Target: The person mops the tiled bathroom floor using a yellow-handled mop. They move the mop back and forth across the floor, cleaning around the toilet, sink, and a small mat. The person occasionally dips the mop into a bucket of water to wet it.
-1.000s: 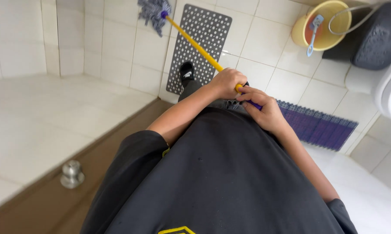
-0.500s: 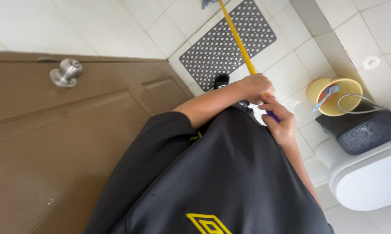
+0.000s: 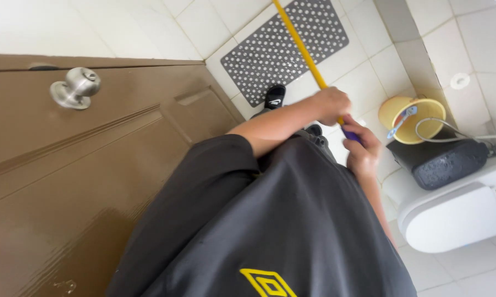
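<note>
1. Here, my left hand [image 3: 329, 104] is clenched around the yellow mop handle [image 3: 302, 47], higher on the shaft, which gives steering control.
2. My right hand [image 3: 362, 147] grips the purple end grip [image 3: 350, 133] just below it, which gives push.
3. The handle runs up and away over the grey perforated mat [image 3: 270, 52] on the tiled floor [image 3: 363, 77]; the mop's head is out of view.
4. A yellow bucket [image 3: 410, 118] stands beside the toilet [image 3: 457, 214], holding a brush [image 3: 402, 118].
5. A brown door [image 3: 94, 181] lies at my left.
</note>
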